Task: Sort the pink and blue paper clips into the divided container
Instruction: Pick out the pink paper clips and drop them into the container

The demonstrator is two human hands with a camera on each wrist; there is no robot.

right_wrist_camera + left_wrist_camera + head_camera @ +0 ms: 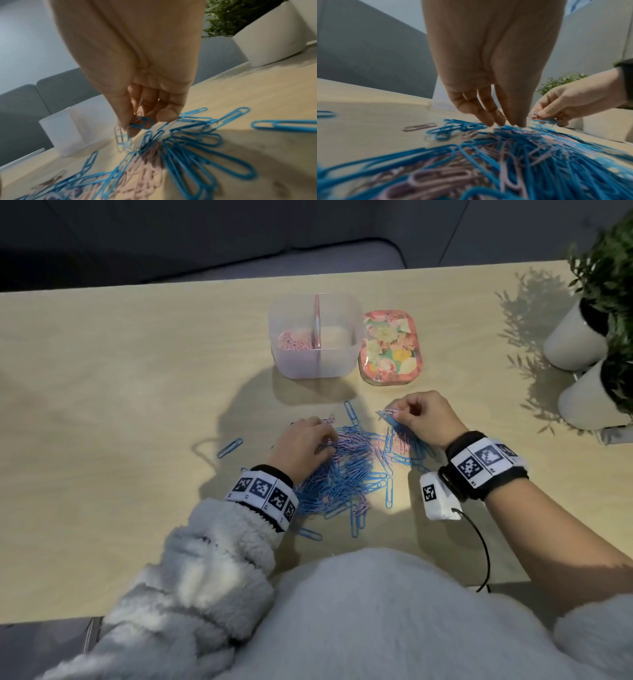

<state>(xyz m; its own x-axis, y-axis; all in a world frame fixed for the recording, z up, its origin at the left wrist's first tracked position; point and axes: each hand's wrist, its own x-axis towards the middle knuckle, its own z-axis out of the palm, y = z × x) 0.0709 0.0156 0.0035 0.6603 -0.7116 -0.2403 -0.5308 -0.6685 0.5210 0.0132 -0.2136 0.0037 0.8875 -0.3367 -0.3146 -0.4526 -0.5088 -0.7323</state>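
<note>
Pile of blue and pink clips point(346, 470) at surface point(120, 412) centre, nearest body. Left hand point(301, 445) at pile's 10 o'clock, fingers point(488, 116) straight, tips touching clips, gripping nothing. Right hand point(424, 419) at pile's 2 o'clock, thumb and forefinger pinching few clips point(137, 124), pink and blue. Divided container point(315, 337) at 12 o'clock, far; pink clips point(294, 340) in left compartment. Floral lid point(390, 347) touching container's right.

Left hand point(303, 445) palm down at 9 o'clock of right hand, fingers point(489, 117) stretched downward, close together, tips touching clip heap. Left forearm in fluffy grey sleeve, marker band on wrist. Right hand point(424, 419) at 3 o'clock, raised slightly, thumb and forefinger pinching small bunch of clips point(137, 124), other fingers curled under. Right forearm bare, black marker band on wrist.
</note>
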